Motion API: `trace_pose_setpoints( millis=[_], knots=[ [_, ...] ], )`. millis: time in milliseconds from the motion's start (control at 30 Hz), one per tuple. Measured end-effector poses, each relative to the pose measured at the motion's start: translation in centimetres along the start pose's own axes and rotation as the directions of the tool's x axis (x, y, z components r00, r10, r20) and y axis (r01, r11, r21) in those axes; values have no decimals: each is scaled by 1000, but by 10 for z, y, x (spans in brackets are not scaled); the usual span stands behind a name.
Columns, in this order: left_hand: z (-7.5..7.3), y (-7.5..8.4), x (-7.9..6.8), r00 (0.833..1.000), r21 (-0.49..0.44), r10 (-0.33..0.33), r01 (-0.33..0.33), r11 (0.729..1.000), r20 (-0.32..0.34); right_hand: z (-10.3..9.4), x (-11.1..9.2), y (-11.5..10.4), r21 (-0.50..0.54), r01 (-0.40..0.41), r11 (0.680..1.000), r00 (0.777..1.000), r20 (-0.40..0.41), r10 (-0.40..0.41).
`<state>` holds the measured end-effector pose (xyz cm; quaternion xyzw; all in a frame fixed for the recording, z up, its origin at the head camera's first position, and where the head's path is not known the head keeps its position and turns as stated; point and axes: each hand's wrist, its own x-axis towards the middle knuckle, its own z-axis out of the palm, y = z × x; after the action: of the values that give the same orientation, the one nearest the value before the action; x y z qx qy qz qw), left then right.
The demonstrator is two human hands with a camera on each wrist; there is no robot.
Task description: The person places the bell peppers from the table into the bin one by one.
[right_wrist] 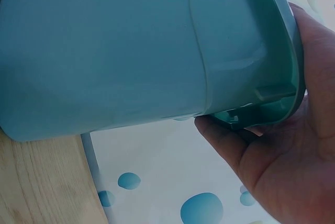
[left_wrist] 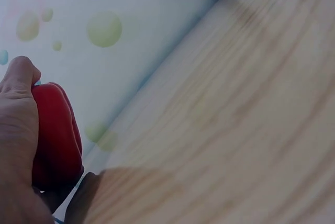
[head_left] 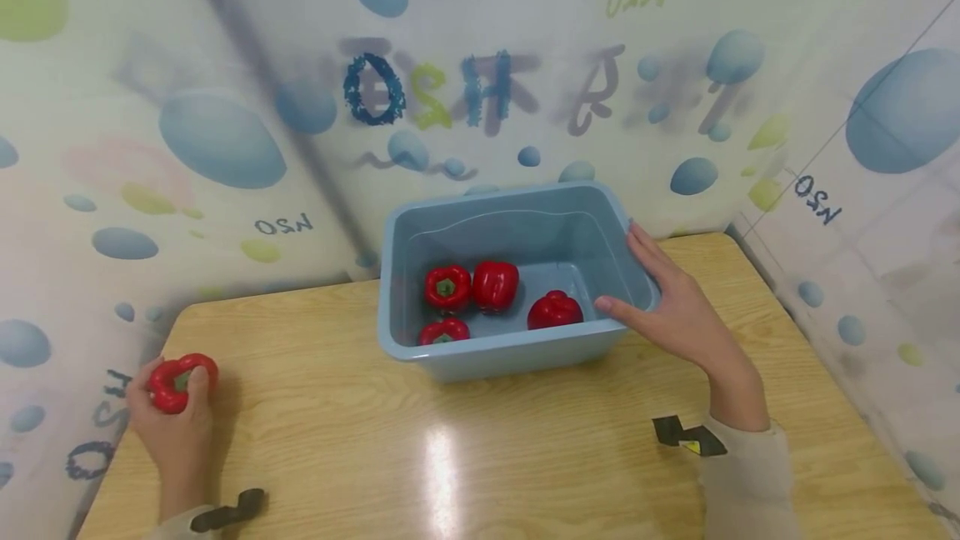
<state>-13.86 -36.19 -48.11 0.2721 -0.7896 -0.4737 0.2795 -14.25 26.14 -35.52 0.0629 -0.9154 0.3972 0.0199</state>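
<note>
At the table's left edge my left hand grips a red bell pepper, its green stem end facing up and the thumb lying across it. In the left wrist view the red side of this bell pepper shows beside the hand. My right hand holds the right end of a light blue plastic bin, with the thumb over the front rim. The right wrist view shows fingers tucked under the rim of the bin. Several red bell peppers lie inside, mostly towards the left.
The bin stands at the back of a wooden table. Right behind it rises a patterned curtain with blue and green drops and lettering, which also hangs along both sides of the table.
</note>
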Motion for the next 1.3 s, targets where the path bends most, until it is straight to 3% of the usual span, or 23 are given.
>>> trace_pose_setpoints(
  millis=[233, 767, 1100, 1300],
  knots=[
    [1, 4, -4, 996, -42, -45, 48, 998, 73, 0, 0, -1, -2, -5, 1000, 1000, 8, 5],
    [1, 9, -5, 990, -141, -93, 108, 984, 110, 1, 0, -1, -3, -7, 1000, 1000, 0, 7],
    [1, 17, -4, 968, -78, -183, 198, 977, 172, 2, 0, 0, -1, -3, 1000, 1000, -3, 3],
    [6, 25, -9, 970, -63, -141, 156, 986, 200, 1, 0, -1, -4, -2, 1000, 1000, 2, 2]
  ],
)
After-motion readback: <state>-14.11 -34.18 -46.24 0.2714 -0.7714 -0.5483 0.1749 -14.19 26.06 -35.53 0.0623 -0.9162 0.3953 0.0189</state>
